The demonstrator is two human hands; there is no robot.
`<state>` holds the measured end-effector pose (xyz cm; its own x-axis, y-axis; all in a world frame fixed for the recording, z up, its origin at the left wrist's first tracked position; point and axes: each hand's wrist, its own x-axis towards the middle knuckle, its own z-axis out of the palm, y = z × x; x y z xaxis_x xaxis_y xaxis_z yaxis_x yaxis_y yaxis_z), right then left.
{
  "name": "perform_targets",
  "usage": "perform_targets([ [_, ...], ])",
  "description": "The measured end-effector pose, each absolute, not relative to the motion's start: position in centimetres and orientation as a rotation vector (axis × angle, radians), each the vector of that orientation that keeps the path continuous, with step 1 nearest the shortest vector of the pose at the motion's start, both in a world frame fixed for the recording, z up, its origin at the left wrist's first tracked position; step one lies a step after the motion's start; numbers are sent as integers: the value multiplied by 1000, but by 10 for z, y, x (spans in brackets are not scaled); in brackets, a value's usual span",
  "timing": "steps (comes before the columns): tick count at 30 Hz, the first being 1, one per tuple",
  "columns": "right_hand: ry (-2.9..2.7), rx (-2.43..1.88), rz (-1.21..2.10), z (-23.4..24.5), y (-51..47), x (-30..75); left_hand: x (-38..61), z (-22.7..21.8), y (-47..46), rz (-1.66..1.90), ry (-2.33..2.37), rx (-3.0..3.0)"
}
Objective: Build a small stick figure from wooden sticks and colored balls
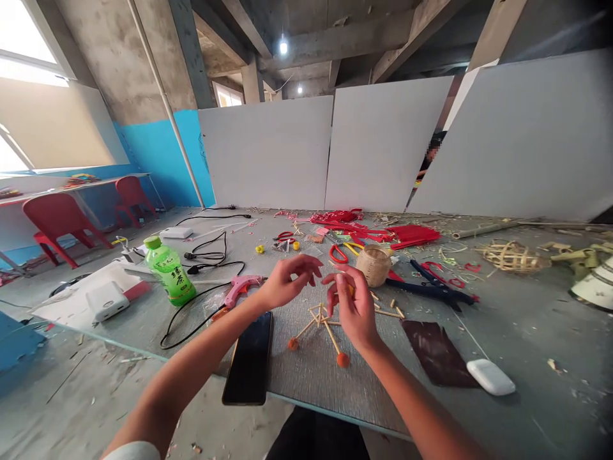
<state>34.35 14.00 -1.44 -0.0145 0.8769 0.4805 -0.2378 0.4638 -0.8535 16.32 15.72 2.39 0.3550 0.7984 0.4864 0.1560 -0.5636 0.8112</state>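
My left hand [288, 281] hovers over the table with its fingers curved and apart, and I see nothing in it. Close by on the right, my right hand [354, 310] has its thumb pressed toward its bent fingers; whatever may be between them is too small to make out. Below both hands stands a small frame of thin wooden sticks [320, 317]. Two of its legs end in orange-brown balls [342, 360]. The right hand hides part of the frame's right side. Just beyond that hand sits a round, twine-coloured jar [373, 266].
A black phone [248, 361] lies at the table's front edge. Left are a pink glue gun [241, 289], a green bottle [170, 271] and black cables. Right are dark-blue pliers [435, 287], a dark brown sheet [437, 353] and a white case [491, 377]. Red scraps [414, 235] lie behind.
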Motion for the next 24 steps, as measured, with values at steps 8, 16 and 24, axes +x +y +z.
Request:
perform_targets([
  [8, -1220, -682, 868, -17, 134, 355, 159, -9, 156, 1219, 969, 2136],
  [16, -1234, -603, 906, -12, 134, 348, 167, -22, 154, 1340, 874, 1873],
  [24, -1737, -508, 411, 17, 119, 326, 221, 40, 130, 1229, 439, 1227],
])
